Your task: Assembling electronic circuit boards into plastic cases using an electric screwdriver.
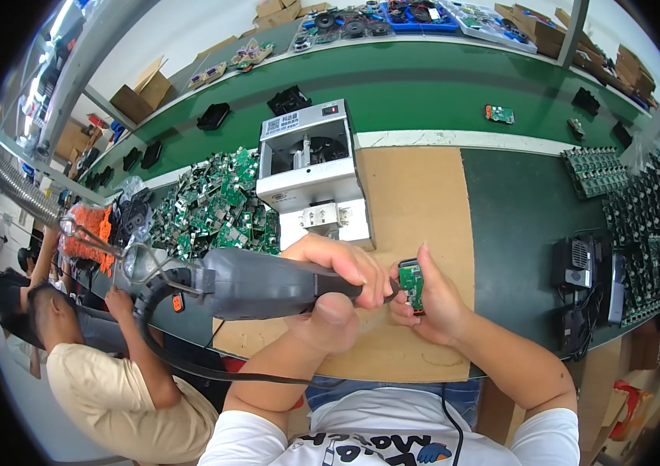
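Note:
My left hand (353, 264) is wrapped around a dark grey electric screwdriver (256, 283), held nearly level with its nose pointing right. A metal hook and coiled spring (23, 190) are attached at the screwdriver's rear end, where a black cord (147, 334) also leaves it. My right hand (442, 307) grips a small green circuit board (411, 289) with a black edge, thumb upright beside it. The screwdriver's nose meets the board's left side; fingers hide the bit and any screw. Both hands are above a brown cardboard sheet (415, 194).
Ahead stands a grey-white boxy machine (310, 182), beside heaped green circuit boards (213, 210). Board panels (648, 225) and black power boxes (574, 264) occupy the right. Beyond runs a green belt (423, 85) carrying black casings (213, 116). A person in beige (120, 380) works at left.

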Action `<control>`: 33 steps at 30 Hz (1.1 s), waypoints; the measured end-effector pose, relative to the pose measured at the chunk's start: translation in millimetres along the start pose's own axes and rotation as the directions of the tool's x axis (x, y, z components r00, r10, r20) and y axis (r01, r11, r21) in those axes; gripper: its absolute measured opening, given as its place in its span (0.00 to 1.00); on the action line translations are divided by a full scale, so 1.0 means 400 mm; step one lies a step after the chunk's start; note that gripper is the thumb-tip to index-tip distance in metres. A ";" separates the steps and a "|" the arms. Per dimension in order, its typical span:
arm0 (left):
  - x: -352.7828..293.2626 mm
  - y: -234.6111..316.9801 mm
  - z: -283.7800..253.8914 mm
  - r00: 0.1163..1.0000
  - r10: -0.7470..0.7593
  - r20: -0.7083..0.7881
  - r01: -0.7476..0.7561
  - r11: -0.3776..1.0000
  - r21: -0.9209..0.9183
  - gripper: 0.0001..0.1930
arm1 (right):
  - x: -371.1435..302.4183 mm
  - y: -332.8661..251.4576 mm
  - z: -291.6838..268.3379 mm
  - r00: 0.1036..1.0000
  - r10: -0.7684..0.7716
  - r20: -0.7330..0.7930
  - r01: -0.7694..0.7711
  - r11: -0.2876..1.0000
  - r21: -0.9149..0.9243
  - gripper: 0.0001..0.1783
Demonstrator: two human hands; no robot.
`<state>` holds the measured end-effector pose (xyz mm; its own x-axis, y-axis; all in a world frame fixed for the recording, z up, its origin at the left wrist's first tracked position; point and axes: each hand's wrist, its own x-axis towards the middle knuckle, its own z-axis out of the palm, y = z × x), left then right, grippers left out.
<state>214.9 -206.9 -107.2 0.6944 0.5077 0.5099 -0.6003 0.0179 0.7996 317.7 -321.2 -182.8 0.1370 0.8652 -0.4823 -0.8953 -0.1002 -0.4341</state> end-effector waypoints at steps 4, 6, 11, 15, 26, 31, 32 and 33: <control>-0.001 -0.011 0.007 1.000 -0.006 0.020 0.006 1.000 -0.004 0.25 | 0.001 -0.001 0.000 1.000 0.003 -0.002 -0.003 0.999 0.040 0.32; -0.004 -0.018 0.012 1.000 -0.003 0.028 0.002 1.000 0.003 0.25 | 0.001 0.000 0.001 1.000 -0.012 -0.028 0.013 0.999 0.030 0.32; -0.014 -0.035 0.012 0.997 0.005 -0.072 -0.005 1.000 -0.003 0.24 | -0.003 0.004 0.001 0.998 -0.039 -0.042 0.041 0.998 0.047 0.31; -0.009 -0.036 0.009 0.999 0.024 -0.022 -0.025 0.999 -0.044 0.24 | 0.001 0.003 -0.003 0.998 -0.013 -0.068 0.017 0.999 0.051 0.30; -0.022 0.082 -0.083 0.978 -0.051 -0.204 0.127 0.916 0.380 0.16 | -0.007 -0.026 0.019 0.978 -0.207 0.005 0.207 0.978 0.003 0.19; -0.241 0.094 -0.197 0.996 0.007 0.087 -0.087 0.144 0.986 0.07 | 0.019 -0.077 0.023 0.960 -0.256 -0.117 0.251 0.966 -0.062 0.15; -0.292 0.095 -0.218 0.995 0.023 0.101 -0.102 0.108 0.989 0.06 | 0.030 -0.087 0.021 0.952 -0.282 -0.121 0.267 0.956 -0.125 0.15; -0.343 0.100 -0.237 0.997 0.040 0.063 -0.067 0.110 0.992 0.06 | 0.042 -0.096 0.016 0.944 -0.304 -0.128 0.278 0.942 -0.188 0.16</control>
<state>57.7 -194.1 -175.3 0.6937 0.4526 0.5603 0.2808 -0.8863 0.3683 351.7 -299.8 -169.1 0.4558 0.7846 -0.4203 -0.7257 0.0541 -0.6859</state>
